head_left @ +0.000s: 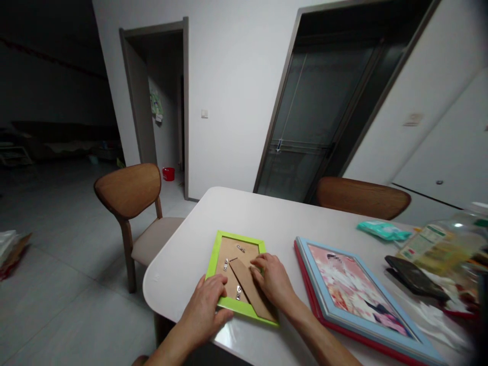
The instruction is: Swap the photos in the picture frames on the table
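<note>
I am working the back of the green photo frame (218, 264); my left hand (204, 307) presses flat at its seven-o'clock corner; my right hand (275, 282), fingers together, presses its cardboard stand (249, 288); next, careful fingertip work on the clips.

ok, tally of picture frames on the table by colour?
Green frame, face down under left hand and right hand: 1
Blue frame, face up: 1
Red frame, beneath the blue one: 1
Total: 3

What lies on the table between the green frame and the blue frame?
Nothing: in the head view, only bare white table separates the green frame from the blue frame, apart from the right hand reaching across.
</note>
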`<state>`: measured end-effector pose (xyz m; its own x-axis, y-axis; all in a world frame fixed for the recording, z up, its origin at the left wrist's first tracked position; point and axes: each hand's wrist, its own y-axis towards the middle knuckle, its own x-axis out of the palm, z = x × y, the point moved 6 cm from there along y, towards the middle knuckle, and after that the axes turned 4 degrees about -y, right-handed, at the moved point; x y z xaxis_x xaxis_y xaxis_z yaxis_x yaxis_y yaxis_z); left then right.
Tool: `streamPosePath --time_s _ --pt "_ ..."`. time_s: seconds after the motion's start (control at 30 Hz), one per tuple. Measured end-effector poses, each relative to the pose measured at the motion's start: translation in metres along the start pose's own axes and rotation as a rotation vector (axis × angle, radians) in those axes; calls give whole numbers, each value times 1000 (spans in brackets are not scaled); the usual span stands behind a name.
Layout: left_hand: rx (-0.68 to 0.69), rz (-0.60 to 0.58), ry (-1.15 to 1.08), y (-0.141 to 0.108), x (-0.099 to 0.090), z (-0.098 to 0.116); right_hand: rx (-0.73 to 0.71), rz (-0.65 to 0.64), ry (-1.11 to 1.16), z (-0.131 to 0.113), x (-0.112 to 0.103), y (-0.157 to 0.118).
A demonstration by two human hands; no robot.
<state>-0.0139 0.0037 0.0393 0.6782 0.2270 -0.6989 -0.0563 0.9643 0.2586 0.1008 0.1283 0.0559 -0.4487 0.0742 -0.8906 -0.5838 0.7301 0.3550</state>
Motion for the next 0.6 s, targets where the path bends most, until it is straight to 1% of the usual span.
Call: streamPosePath --time_s 0.07,0.13,0.23,0.33,0.43,0.53,0.6 --pt "4 3 -7 0 0 0 -46 -8 -4 -18 4 6" --pt "5 9 -14 0 -1 1 -80 -33 -4 -35 13 13" --pt "3 17 -27 0 -2 3 -98 -41 -8 -52 28 24" --pt "4 10 -27 1 -2 3 -130 -51 -1 -60 39 29" --pt "1 0 -19 2 -1 1 -169 -80 20 -64 46 29" --pt "-8 -1 -15 3 1 0 -189 -95 44 -67 46 26" --pt "-7 1 -14 2 1 -1 -186 -97 59 -65 42 26"
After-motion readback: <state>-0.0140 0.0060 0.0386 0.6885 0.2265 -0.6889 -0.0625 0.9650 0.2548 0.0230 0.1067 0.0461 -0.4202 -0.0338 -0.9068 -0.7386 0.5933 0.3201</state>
